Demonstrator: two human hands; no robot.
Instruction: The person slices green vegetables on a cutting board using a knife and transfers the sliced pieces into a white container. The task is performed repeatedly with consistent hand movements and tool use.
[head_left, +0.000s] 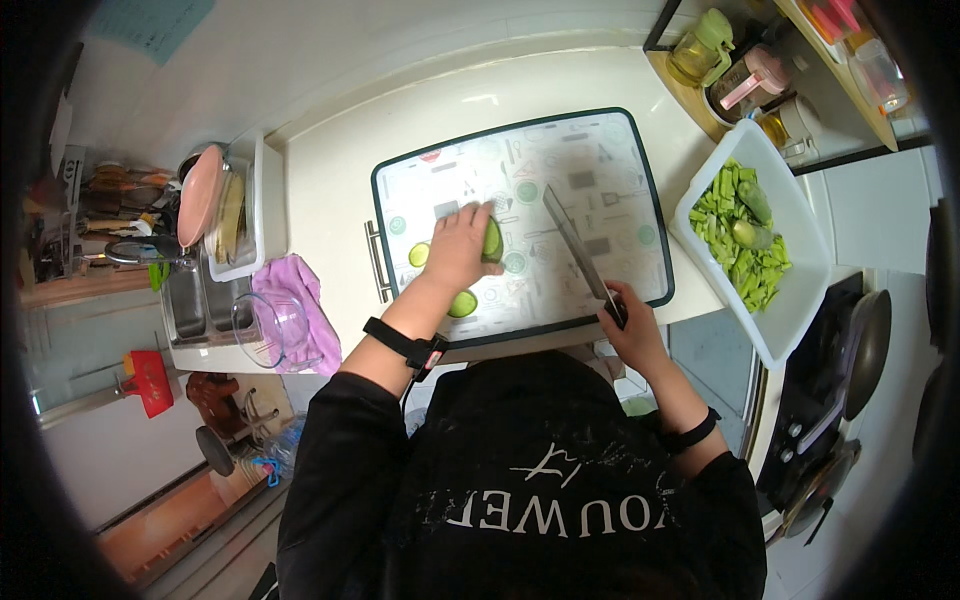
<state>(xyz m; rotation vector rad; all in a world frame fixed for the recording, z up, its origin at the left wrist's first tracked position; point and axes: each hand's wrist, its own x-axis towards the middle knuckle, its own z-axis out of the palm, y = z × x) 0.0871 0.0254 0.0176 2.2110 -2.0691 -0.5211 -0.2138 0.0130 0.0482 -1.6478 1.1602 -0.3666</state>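
My left hand (461, 244) lies over a cut green vegetable piece (492, 238) on the patterned cutting board (622, 277); its fingers cover part of the piece. One pale green round slice (419, 255) rests left of that hand, and another slice (463, 303) sits just below it, near the wrist. My right hand (632, 330) is closed around the dark handle of a kitchen knife (574, 244). The blade slants up and left over the right half of the board, apart from the vegetable.
On the right, a white plastic basin (799, 300) holds chopped green pieces and two larger green vegetables. A purple cloth (319, 330) and clear glass bowl (259, 330) lie left, by the sink (185, 304). Frying pans (870, 352) sit on the stove at far right.
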